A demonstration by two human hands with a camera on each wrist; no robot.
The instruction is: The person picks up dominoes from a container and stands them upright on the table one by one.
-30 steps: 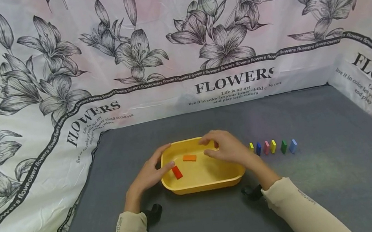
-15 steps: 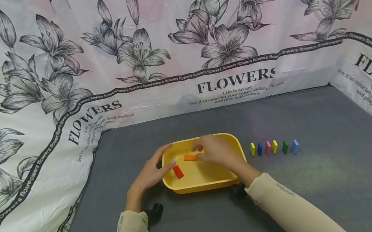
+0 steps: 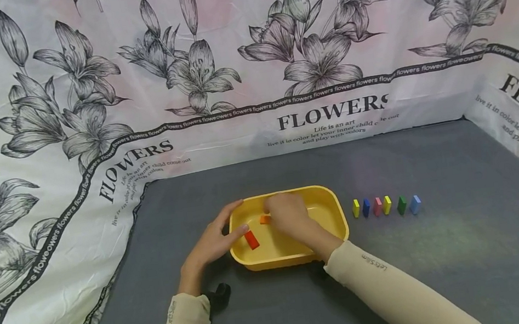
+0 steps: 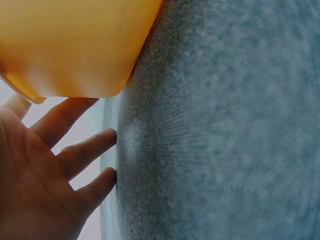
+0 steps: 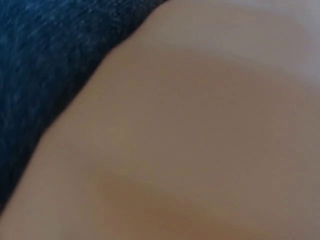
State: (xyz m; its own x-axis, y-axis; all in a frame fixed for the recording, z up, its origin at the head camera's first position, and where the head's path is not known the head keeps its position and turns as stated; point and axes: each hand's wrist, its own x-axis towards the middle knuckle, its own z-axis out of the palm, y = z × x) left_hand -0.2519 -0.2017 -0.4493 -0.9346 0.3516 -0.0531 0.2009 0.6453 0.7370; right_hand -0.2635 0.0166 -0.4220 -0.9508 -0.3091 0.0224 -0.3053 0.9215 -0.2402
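Observation:
A yellow plastic tub (image 3: 293, 260) stands on the grey table. My left hand (image 3: 211, 243) holds its left side, thumb over the rim and fingers outside. In the left wrist view those fingers (image 4: 87, 155) are spread, and two reach down to the table. Inside the tub, my right hand (image 3: 289, 216) has curled fingers at the right end of an orange domino block (image 3: 265, 220), pinching it; the fingertips are hidden behind the hand. A red domino block (image 3: 251, 240) lies near my left thumb. Only blurred skin (image 5: 190, 125) and dark cloth show in the right wrist view.
Right of the tub, several domino blocks stand upright in a row, from a yellow block (image 3: 356, 208) to a light blue block (image 3: 415, 205). A flower-printed cloth (image 3: 216, 140) hangs behind and beside the grey table (image 3: 455, 278).
My right hand has moved left and down inside the tub, from above its right part to the orange domino block, and its fingers have closed there. My left hand keeps its place.

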